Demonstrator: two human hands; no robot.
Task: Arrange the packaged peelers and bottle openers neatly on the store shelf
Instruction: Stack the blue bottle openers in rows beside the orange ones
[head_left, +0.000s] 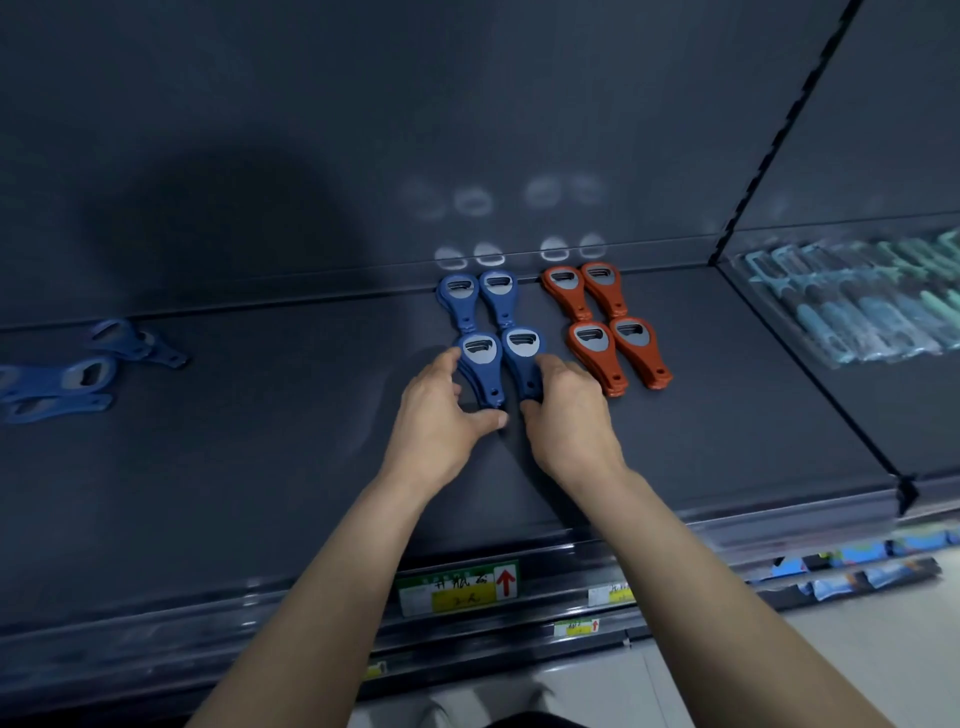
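On the dark shelf (260, 467) blue bottle openers lie in small stacks, two at the back (478, 296) and two in front. My left hand (441, 415) curls round the handle end of the front left blue stack (480, 358). My right hand (566, 410) grips the handle of the front right blue stack (522, 348). Right of them lie several orange bottle openers (608, 322) in neat stacks. Loose blue openers (67, 379) lie scattered at the far left. Packaged peelers (852, 301) fill the neighbouring shelf on the right.
The shelf's back wall (467, 130) rises just behind the openers. A vertical divider post (769, 156) separates the two shelf bays. Price labels (460, 590) sit on the front rail, and lower shelves with goods (862, 566) show at bottom right.
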